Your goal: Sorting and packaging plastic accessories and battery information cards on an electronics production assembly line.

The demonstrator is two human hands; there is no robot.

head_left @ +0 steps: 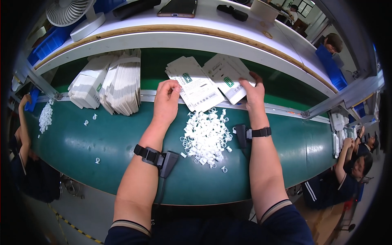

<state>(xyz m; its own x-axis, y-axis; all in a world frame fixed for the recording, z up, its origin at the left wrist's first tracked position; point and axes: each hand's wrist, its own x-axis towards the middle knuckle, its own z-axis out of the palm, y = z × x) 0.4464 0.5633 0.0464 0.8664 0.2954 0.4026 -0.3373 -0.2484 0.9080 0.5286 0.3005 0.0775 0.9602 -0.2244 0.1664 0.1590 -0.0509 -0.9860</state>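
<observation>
"Any print at the grip?"
"Yes; on the white carton [237, 75] at the right hand [255, 90], a green block [228, 82]; small dark type [219, 65] above it."
"By the left hand [166, 100]?"
"Fanned cartons [198, 86] bear another green block, dark symbols [204, 100] below; further left, a white stack [85, 87] shows green print [99, 87]."

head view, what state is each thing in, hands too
Left white packets: fanned, overlapping
Right white packet: tilted, print showing
Left hand: fingers bent beside left white packets; grip unclear
Right hand: holding right white packet's edge
White plastic ring clips: loose, heaped; a few apart
White packet rows: packed close, leaning
Fan: standing; running or not unclear
Smartphone: lying flat
Right wrist strap: fastened
</observation>
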